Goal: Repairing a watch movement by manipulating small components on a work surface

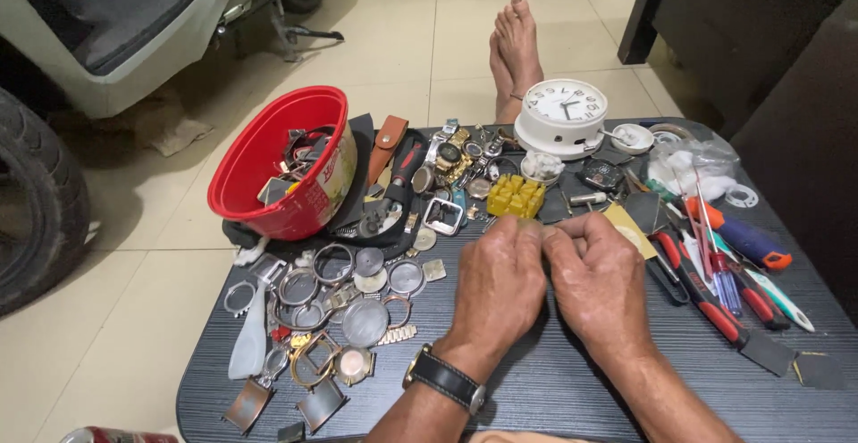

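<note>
Both hands together over the middle of the dark counter, knuckles up. Left hand curled shut, fingertips pinched against those of the right hand, likewise curled. Whatever is pinched between them hidden behind the fingers; cannot tell what it is, or whether anything is held at all. Black-strapped wristwatch on the left wrist. Forearms cut off at the bottom edge.

Just beyond the knuckles: yellow block, detail too small to make out. Left of the hands, a spread of round watch cases, rings and backs, lying flat, some overlapping; individual pieces hard to separate. Red bowl at the counter's left rear, tilted on dark cloth, holding watch parts only partly visible over the rim. Brown strap beside the bowl. White clock at the rear edge, face up. Right of the hands, red-handled pliers and screwdrivers lying close together, partly overlapping. Clear plastic bag at the right rear, contents unclear.

Bare feet on the tiled floor beyond the counter, legs hidden behind it. Tyre and white vehicle body at the left, both cut off by the frame. Red can at the bottom left, mostly out of frame.
</note>
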